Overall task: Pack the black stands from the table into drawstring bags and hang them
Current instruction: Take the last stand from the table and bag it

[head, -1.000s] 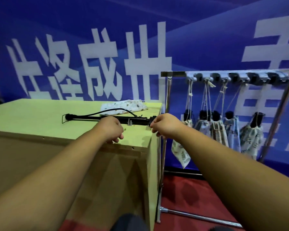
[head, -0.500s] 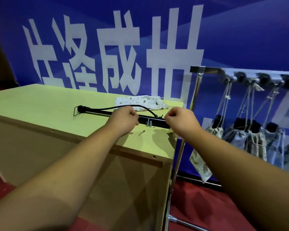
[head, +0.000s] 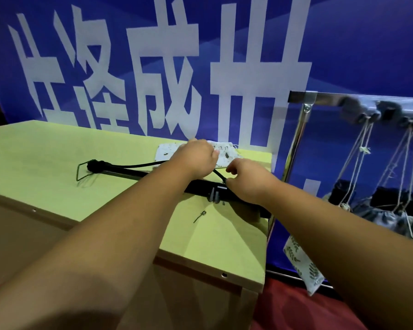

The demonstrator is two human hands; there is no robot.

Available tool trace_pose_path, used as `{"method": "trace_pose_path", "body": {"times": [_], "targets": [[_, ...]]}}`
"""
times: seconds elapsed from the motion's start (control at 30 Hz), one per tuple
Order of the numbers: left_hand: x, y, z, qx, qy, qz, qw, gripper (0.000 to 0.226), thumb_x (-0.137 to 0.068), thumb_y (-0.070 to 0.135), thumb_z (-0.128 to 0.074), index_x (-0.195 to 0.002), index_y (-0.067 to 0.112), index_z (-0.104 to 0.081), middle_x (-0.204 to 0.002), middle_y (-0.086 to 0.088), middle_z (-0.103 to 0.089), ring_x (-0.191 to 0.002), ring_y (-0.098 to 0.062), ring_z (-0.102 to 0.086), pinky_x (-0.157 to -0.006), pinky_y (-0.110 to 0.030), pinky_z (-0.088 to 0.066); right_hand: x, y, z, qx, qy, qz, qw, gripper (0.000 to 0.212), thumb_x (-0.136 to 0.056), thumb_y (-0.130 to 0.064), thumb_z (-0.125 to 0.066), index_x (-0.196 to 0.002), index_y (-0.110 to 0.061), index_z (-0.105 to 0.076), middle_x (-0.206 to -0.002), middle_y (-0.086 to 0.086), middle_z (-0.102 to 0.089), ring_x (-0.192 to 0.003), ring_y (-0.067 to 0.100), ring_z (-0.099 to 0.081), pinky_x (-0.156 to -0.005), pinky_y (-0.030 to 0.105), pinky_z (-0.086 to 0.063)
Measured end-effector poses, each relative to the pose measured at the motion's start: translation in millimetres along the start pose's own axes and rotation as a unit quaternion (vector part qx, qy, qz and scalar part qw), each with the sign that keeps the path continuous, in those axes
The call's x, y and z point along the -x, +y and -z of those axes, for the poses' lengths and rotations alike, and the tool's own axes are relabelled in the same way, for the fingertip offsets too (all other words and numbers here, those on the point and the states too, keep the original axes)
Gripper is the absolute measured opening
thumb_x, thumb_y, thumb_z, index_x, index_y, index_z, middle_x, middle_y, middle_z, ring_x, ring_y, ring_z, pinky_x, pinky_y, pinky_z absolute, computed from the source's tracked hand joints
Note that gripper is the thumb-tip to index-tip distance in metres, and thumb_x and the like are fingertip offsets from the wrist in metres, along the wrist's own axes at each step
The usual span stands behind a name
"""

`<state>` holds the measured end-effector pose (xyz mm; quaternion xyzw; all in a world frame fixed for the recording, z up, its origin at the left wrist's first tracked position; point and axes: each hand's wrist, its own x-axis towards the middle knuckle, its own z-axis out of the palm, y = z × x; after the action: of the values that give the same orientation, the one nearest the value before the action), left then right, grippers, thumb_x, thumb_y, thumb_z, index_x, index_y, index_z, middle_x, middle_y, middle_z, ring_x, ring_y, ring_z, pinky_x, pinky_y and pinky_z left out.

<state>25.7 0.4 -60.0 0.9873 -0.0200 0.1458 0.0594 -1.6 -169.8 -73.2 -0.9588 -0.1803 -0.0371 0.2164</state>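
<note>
2 bare hands are over the far right part of the yellow-green table point(head: 34, 151). 1 black stand point(head: 129, 172) lies flat on the tabletop. It runs from a knobbed end at the left, where a thin wire loop point(head: 80, 173) projects, to the table's right edge, where its other end passes under the right forearm. A black cable point(head: 138, 165) arcs from the knobbed end along the far side of the stand and comes down to it beside the right hand. A grey clip point(head: 214, 196) sits on the stand's body near that hand.

Left hand point(head: 196, 159): reached past the stand, resting on 1 printed drawstring bag point(head: 228, 157) that lies flat at the table's far edge. Knuckles face the camera and the fingers bend down onto the cloth. Whether they grip the cloth cannot be told.

Right hand point(head: 248, 184): over the stand, fingers curled, thumb and forefinger tips pinching the cable where it meets the stand.

1 small metal pin point(head: 200, 215) lies loose on the tabletop on the near side of the stand, apart from it.

Right of the table stands a metal rack point(head: 302, 97) with a blurred row of hooks. Several filled bags point(head: 391, 217) hang from it by their cords, with black ends showing at their mouths. 1 leaf-print bag point(head: 303, 265) hangs lower, just beside the table's corner. A blue banner point(head: 343, 55) with large white characters forms the backdrop. The floor point(head: 296, 310) is red.
</note>
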Motion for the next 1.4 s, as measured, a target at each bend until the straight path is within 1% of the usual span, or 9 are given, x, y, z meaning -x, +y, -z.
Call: {"method": "trace_pose_path", "body": {"times": [0.07, 0.2, 0.33, 0.53, 0.7, 0.83, 1.0, 1.13, 1.4], "targets": [[-14.2, 4.4, -13.0, 0.007, -0.058, 0.037, 0.998, 0.062, -0.111, 0.053, -0.022, -0.104, 0.011, -0.067, -0.113, -0.010, -0.070, -0.111, -0.028, -0.059, -0.100, -0.048, -0.049, -6.9, 7.2, -5.9, -0.015, -0.011, -0.013, 1.000, 0.044, -0.105, -0.031, -0.060, -0.146, -0.017, -0.057, -0.135, 0.005, -0.065, -0.111, 0.022, -0.063, -0.093, 0.035, -0.057], [-26.6, 10.1, -35.4, 0.080, -0.162, 0.092, 0.979, 0.078, -0.109, 0.065, -0.014, -0.153, 0.015, -0.054, -0.160, -0.014, -0.048, -0.145, -0.035, -0.046, -0.120, -0.051, -0.034, -14.2, 15.7, -13.2, -0.009, 0.003, -0.029, 1.000, 0.037, -0.103, -0.035, -0.061, -0.133, -0.014, -0.063, -0.119, 0.007, -0.069, -0.101, 0.023, -0.066, -0.092, 0.043, -0.061], [-33.6, 11.0, -44.8, 0.069, -0.179, 0.123, 0.974, 0.076, -0.109, 0.064, -0.016, -0.154, 0.014, -0.052, -0.163, -0.017, -0.044, -0.149, -0.036, -0.040, -0.122, -0.052, -0.031, -10.4, 15.8, -18.9, -0.027, 0.054, -0.044, 0.997, 0.028, -0.100, -0.033, -0.063, -0.114, -0.009, -0.070, -0.105, 0.009, -0.070, -0.091, 0.023, -0.068, -0.086, 0.047, -0.063], [-26.4, 20.0, -8.5, 0.172, 0.029, 0.062, 0.983, 0.052, -0.116, 0.040, -0.025, -0.164, 0.024, -0.038, -0.173, 0.006, -0.029, -0.157, -0.025, -0.027, -0.126, -0.045, -0.025, 4.8, 10.4, -4.4, -0.143, 0.106, -0.036, 0.983, 0.028, -0.104, -0.024, -0.060, -0.131, -0.015, -0.063, -0.108, -0.002, -0.062, -0.084, 0.010, -0.059, -0.061, 0.022, -0.047], [2.1, 33.8, 48.2, 0.320, 0.160, -0.011, 0.934, 0.048, -0.113, 0.034, -0.045, -0.160, 0.027, -0.046, -0.166, 0.016, -0.039, -0.152, -0.006, -0.034, -0.123, -0.027, -0.025, 15.5, 7.6, 31.0, -0.265, 0.144, -0.093, 0.949, 0.064, -0.101, -0.037, -0.064, -0.155, -0.012, -0.041, -0.118, 0.004, -0.060, -0.100, 0.023, -0.066, -0.080, 0.039, -0.055], [37.0, 62.9, 100.7, 0.390, 0.192, -0.049, 0.899, 0.044, -0.111, 0.031, -0.052, -0.155, 0.026, -0.054, -0.158, 0.015, -0.050, -0.140, -0.001, -0.044, -0.118, -0.026, -0.036, 44.4, -1.3, 65.8, -0.281, 0.143, -0.062, 0.947, 0.104, -0.086, -0.041, -0.077, -0.167, -0.033, -0.012, -0.143, 0.004, -0.050, -0.122, 0.034, -0.063, -0.096, 0.051, -0.058], [88.2, 108.2, 164.8, 0.478, 0.169, -0.042, 0.861, 0.041, -0.110, 0.035, -0.053, -0.150, 0.028, -0.059, -0.140, 0.011, -0.062, -0.114, -0.001, -0.060, -0.084, -0.012, -0.049, 96.8, -13.5, 107.5, -0.261, 0.178, 0.029, 0.948, 0.060, -0.091, -0.026, -0.061, -0.145, -0.044, -0.042, -0.108, -0.003, -0.069, -0.087, 0.021, -0.072, -0.065, 0.036, -0.062], [131.1, 138.0, 200.2, 0.512, 0.074, -0.042, 0.855, 0.037, -0.107, 0.051, -0.054, -0.122, 0.022, -0.070, -0.111, 0.000, -0.076, -0.105, -0.016, -0.072, -0.089, -0.034, -0.062, 141.4, -20.6, 141.4, -0.257, 0.254, 0.004, 0.932, 0.024, -0.097, -0.016, -0.046, -0.102, -0.024, -0.068, -0.090, -0.002, -0.070, -0.085, 0.021, -0.065, -0.070, 0.036, -0.053], [180.6, 176.1, 230.4, 0.460, -0.021, -0.003, 0.888, 0.049, -0.093, 0.041, -0.073, -0.131, 0.014, -0.058, -0.112, -0.009, -0.074, -0.099, -0.025, -0.076, -0.089, -0.044, -0.065, 202.5, -17.9, 201.6, -0.235, 0.268, -0.025, 0.934, 0.032, -0.095, -0.024, -0.052, -0.073, -0.002, -0.059, -0.071, 0.025, -0.067, -0.066, 0.038, -0.064, -0.065, 0.048, -0.055]]}}
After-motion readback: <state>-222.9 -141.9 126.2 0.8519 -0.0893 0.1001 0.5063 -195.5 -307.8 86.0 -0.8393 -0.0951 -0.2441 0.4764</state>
